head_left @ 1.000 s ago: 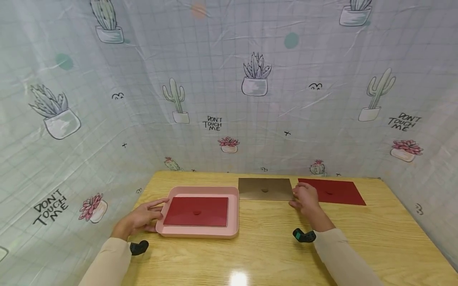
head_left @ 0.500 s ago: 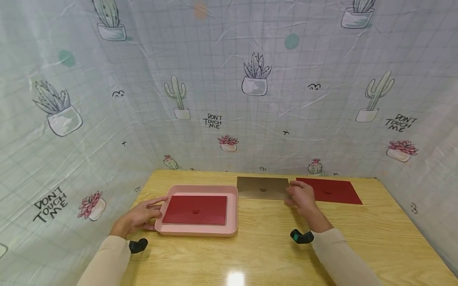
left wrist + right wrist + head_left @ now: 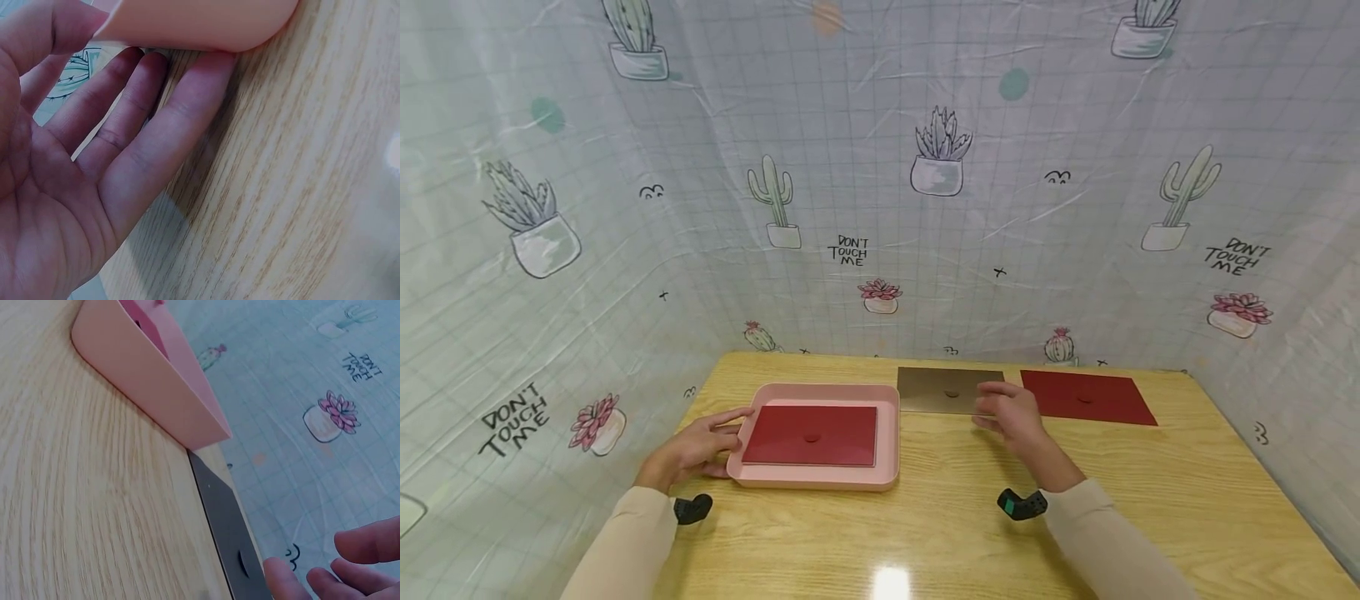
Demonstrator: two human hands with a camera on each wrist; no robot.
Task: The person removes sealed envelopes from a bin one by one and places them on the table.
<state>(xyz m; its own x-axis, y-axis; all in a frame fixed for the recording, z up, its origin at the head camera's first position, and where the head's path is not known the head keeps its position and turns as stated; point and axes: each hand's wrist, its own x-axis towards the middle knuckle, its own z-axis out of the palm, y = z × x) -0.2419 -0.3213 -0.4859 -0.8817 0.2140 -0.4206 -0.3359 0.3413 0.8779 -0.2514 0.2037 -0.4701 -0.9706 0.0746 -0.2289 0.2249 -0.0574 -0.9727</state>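
At the left of the table, a pink tray [image 3: 816, 481] holds a red envelope [image 3: 842, 450] with a small curved flap mark in its middle. My left hand [image 3: 696, 450] grips the tray's left end. In the left wrist view, a finger [image 3: 72, 28] reaches over the rim, while others press against the outer wall near its base. My right hand [image 3: 1013, 417] holds nothing. Its fingers are loosely bent beside the right end of a brown envelope [image 3: 932, 390], which lies flat behind it. The right wrist view shows bent fingertips near that dark envelope [image 3: 219, 506].
A second red envelope [image 3: 1086, 396] lies flat at the back right of the wooden table [image 3: 820, 542]. Behind the table hangs a cactus-printed curtain [image 3: 880, 208]. Black wrist devices show at both sleeves, the right one [image 3: 1022, 504] with a green patch.
My right hand has moved left and slightly toward me, away from the gap between the brown and right-hand red envelopes. The left hand stays at the tray, and the envelopes keep their places.
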